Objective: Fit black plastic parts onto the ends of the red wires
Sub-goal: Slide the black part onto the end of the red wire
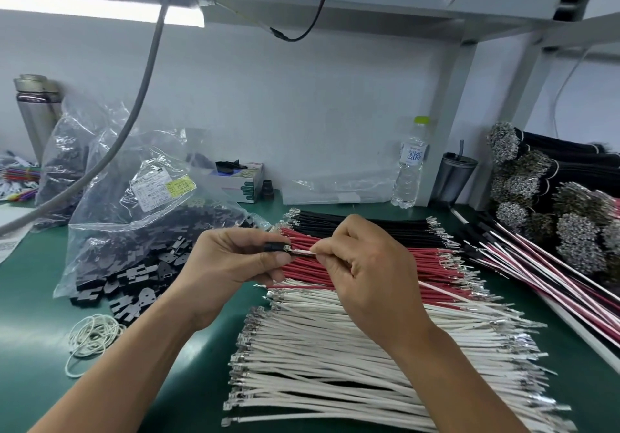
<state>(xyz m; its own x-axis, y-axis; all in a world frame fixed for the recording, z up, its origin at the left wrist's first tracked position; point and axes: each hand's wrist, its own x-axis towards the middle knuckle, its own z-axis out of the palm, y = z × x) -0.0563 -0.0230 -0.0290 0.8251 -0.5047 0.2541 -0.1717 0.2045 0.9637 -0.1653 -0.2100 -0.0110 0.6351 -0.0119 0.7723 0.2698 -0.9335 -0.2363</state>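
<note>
Pinching a small black plastic part (276,248), the left hand (231,261) meets the right hand (365,265), whose fingertips pinch a thin wire (302,252) entering it. Both hover above the flat row of red wires (419,265); bare green mat (188,382) lies open between the forearms.

The clear water bottle (412,161) at the back of the bench carries a white label with large blue Chinese characters, the first reading 水. The plastic bag (134,197) of black parts bears a white printed label and a yellow sticker; their print is too small to read.
</note>
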